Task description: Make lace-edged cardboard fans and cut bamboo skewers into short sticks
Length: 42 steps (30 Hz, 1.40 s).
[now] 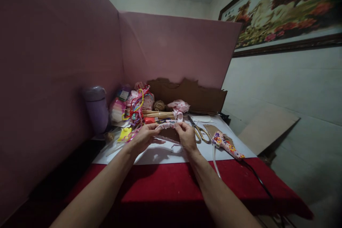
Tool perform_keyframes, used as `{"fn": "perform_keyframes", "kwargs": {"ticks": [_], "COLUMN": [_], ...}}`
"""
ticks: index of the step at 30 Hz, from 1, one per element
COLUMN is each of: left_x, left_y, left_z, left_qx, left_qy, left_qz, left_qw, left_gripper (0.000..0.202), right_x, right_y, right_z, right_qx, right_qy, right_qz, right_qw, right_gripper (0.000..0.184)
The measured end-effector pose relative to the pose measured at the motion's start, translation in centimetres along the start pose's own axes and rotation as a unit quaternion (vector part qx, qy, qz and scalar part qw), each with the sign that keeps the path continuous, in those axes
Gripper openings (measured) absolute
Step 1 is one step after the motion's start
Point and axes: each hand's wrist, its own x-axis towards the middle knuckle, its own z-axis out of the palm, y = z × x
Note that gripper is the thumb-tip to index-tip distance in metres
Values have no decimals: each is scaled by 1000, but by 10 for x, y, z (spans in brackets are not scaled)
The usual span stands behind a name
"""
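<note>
Between my hands is a brown cardboard piece (169, 134), raised over the white sheet, with a pale pink-and-white fabric strip (166, 126) along its upper edge. My left hand (145, 136) pinches the left end, thumb on top and lower fingers reaching underneath. At the right end my right hand (187, 136) has its thumb and forefinger closed on the strip and the edge. The strip appears to run up behind the right fingers toward a bunched pink cloth (179, 107). Scissors (202, 134) with gold handles lie just right of my right hand.
A flower-patterned glue gun (227, 146) with a clear glue stick and black cord lies at right on cardboard. Behind are wooden sticks (160, 114), a twine ball (159, 105) and coloured pipe cleaners (137, 105). A purple bottle (96, 110) stands left, by pink panels.
</note>
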Motion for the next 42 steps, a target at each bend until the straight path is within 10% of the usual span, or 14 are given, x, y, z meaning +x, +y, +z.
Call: {"fn": "perform_keyframes", "kwargs": {"ticks": [4,8,14,23,37,42], "left_x": [3,4,3,3,4,0], "left_y": [1,2,6,7,6,8], "left_z": [-4,-7,-1,0,0,3], "left_qx": [-39,-46,-41,-31,-43,-40], "left_qy": [15,26,13,27,49,37], "left_qz": [-20,-16,-36,-49,-48,-56], "left_qw": [999,998,998,998,997,997], "left_gripper": [18,15,21,25,21,24], "right_x": [0,14,26,6,5,3], "right_y": [-28,-59,-18,30,17,13], "right_z": [-16,-79,-187,-192,-196,-206], "right_qx": [-10,-141,-565,-619,-494,-301], "right_qy": [51,97,-52,-126,6,43], "right_qz": [-37,-120,77,91,125,168], "right_qw": [998,978,820,770,860,938], "right_gripper": [47,41,36,41,30,25]}}
